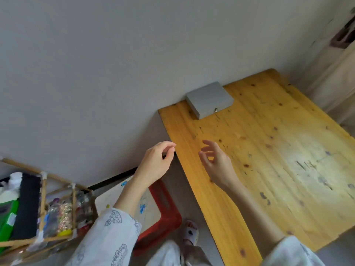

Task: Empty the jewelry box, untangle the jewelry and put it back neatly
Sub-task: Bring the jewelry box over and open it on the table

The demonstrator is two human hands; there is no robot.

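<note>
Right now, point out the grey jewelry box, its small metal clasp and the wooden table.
Grey rectangular jewelry box [208, 96]: head view, centre of the closed lid.
Small metal clasp [216, 109]: head view, on the box's front wall.
Yellow wooden table [269, 150]: head view, bare board.

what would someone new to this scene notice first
The bright yellow wooden table fills the right side, and a closed grey jewelry box sits at its far corner against the wall. Nearer, the left hand and right hand hover empty over the table's left edge.
</note>
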